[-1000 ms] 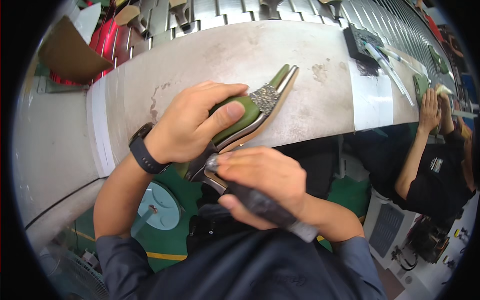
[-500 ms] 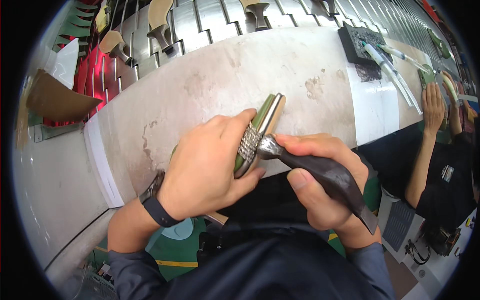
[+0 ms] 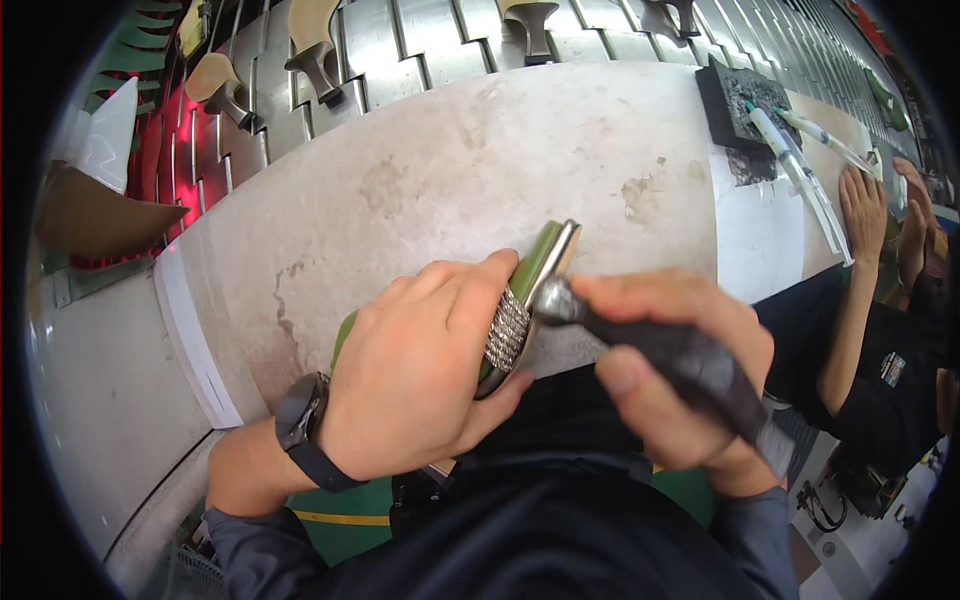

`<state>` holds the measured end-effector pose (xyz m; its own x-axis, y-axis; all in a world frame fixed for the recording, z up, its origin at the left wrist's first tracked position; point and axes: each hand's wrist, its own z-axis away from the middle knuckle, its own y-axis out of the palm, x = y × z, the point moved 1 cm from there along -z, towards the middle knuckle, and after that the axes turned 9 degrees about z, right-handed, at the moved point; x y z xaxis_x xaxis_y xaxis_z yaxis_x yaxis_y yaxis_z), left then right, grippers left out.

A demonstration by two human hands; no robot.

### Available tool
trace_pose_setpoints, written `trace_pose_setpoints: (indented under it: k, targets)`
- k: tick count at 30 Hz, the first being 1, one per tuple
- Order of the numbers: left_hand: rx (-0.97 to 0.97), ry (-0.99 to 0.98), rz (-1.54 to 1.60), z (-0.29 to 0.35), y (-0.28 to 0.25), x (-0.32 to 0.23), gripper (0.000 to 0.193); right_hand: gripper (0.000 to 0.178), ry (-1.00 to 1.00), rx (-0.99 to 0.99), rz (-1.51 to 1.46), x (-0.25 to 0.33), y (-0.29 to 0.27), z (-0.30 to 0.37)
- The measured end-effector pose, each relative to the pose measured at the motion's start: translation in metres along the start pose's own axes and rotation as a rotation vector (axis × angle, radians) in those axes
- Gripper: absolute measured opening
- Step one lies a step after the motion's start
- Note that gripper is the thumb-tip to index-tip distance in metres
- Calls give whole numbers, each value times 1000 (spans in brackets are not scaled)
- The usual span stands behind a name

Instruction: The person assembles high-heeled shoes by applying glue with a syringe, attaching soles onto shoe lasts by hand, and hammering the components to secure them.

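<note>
Grasping: green shoe (image 3: 534,264), one, in left hand (image 3: 415,370); dark-handled tool (image 3: 690,355), one, in right hand (image 3: 675,365)

Location: shoe at the near edge of the counter (image 3: 420,190), largely hidden beneath the left hand; narrow end pointing away from the wearer, leaning right; resting on the surface or lifted, cannot tell

Hands: left closed over the shoe's top, thumb along its lower right side; right wrapped around the tool's grip, rounded metal head at the shoe's right flank, contact unclear through blur

Handling (judged): moderate weight, manageable one-handed; body stiff, keeping its outline under pressure; green surface smooth, probably easily marked; glittering band (image 3: 508,330) textured, offering friction but likely delicate; shiny strip (image 3: 560,252) along the edge hard and slippery

Best hold: palm over the broad covered part, thumb opposed at the side; narrow end too slim for a sole grip; tool by the thick middle of its handle
</note>
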<state>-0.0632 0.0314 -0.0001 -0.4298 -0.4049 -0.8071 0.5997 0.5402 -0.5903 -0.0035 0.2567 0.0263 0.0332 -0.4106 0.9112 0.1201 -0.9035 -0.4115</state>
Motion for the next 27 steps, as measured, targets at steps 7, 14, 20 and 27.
trace_pose_setpoints:
  k: [7, 14, 20, 27]
  targets:
    - [34, -245, 76, -3, -18, -6, 84, 23, 136, -492, -469, -26, 24, -19]
    - [-341, 445, 274, 15, -62, -54, 128, 40, -555, -290, -315, 41, 13, 17]
    - [-284, 347, 419, 23, -46, -66, 99, 44, -578, -210, 72, 76, 0, 34]
    - [-563, 400, 165, 28, -20, -73, 80, 48, -676, -29, 181, 119, -10, 47]
